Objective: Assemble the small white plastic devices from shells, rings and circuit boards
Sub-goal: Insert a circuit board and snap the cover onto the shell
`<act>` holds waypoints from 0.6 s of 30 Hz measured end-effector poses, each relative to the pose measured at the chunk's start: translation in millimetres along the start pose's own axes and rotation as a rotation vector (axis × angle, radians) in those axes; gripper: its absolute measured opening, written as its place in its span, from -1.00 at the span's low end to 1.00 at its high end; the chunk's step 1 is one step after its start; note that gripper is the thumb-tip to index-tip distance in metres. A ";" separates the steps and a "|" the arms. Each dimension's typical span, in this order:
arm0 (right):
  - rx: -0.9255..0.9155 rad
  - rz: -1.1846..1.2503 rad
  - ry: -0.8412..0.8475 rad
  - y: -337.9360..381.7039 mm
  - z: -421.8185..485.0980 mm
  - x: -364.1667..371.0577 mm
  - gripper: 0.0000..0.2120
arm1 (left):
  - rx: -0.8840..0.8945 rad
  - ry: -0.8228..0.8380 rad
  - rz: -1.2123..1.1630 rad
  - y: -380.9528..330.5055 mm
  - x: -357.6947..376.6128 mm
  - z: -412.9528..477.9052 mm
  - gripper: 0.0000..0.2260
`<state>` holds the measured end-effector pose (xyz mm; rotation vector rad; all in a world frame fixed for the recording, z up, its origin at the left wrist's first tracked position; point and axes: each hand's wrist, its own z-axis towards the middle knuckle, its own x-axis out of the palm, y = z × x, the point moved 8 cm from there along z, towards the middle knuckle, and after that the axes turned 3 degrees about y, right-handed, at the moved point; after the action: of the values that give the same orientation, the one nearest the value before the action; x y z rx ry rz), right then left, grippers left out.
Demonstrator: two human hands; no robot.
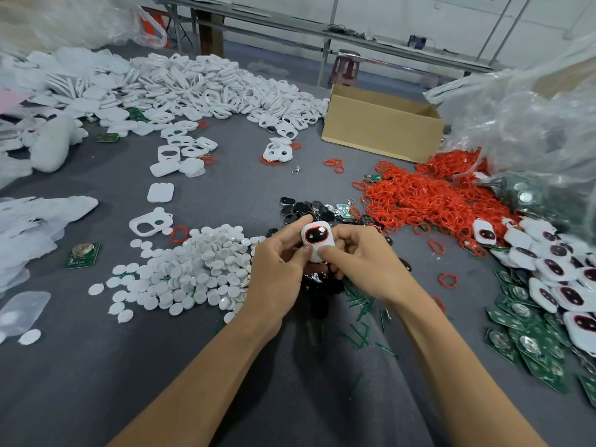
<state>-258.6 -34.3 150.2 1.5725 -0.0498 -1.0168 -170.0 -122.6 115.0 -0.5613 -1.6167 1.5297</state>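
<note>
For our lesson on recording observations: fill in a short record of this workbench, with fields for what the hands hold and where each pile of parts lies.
Held item: white device, red-ringed dark window
Left hand: grips its left side
Right hand: grips its right side, thumb on front
White discs: pile left of the hands
Red rings: heap farther right
Circuit boards: green, far right
Finished devices: far right, among the boards
Cardboard box: open, behind the rings
</note>
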 end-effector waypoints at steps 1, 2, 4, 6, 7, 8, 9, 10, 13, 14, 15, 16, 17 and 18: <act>-0.010 0.006 -0.012 0.9 -0.6 -1.0 -0.94 | 0.011 0.006 0.003 -1.9 -0.4 -0.3 -0.63; -0.014 0.015 -0.009 1.8 -1.2 -1.9 -0.95 | 0.022 0.015 0.004 -4.0 -0.2 -0.6 -0.63; -0.013 0.046 0.019 3.0 -2.1 -3.4 -0.94 | 0.037 0.028 0.011 -6.4 0.6 -1.8 -0.64; 0.006 0.098 0.026 0.7 -5.8 -8.1 -0.91 | 0.037 0.036 0.000 -6.8 2.4 -3.7 -0.65; 0.022 0.135 0.020 -1.8 -9.3 -13.1 -0.89 | 0.038 0.037 -0.006 -7.4 2.8 -4.4 -0.66; 0.044 0.169 0.011 -5.8 -14.1 -20.5 -0.88 | 0.043 0.034 -0.007 -8.3 2.5 -4.3 -0.66; 0.064 0.187 -0.008 -12.7 -20.2 -31.5 -0.88 | 0.050 0.030 -0.005 -9.2 1.6 -3.7 -0.66; 0.099 0.181 -0.039 -21.2 -27.7 -46.3 -0.90 | 0.056 0.025 -0.005 -9.6 0.2 -2.9 -0.67; 0.203 0.074 -0.242 -51.4 -55.4 -115.5 -0.92 | 0.056 0.009 -0.043 -9.4 -4.3 -2.0 -0.70; 0.238 0.053 -0.360 -60.6 -67.5 -144.4 -0.90 | 0.057 0.013 -0.056 -9.2 -4.2 -2.0 -0.70; 0.271 0.040 -0.494 -70.2 -80.7 -173.8 -0.87 | 0.058 0.020 -0.065 -9.0 -3.3 -2.1 -0.70; 0.308 0.013 -0.614 -77.1 -95.9 -200.3 -0.82 | 0.062 0.025 -0.069 -9.2 -2.7 -2.3 -0.70; 0.326 -0.021 -0.720 -85.5 -108.6 -224.5 -0.78 | 0.066 0.027 -0.068 -9.8 -2.7 -2.4 -0.70; 0.375 -0.056 -0.786 -91.9 -121.7 -243.1 -0.75 | 0.069 0.024 -0.068 -10.3 -3.2 -2.2 -0.69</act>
<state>-378.5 221.3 202.2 1.4064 -0.7767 -1.6889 -164.2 -125.4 123.9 -0.4798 -1.5430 1.5168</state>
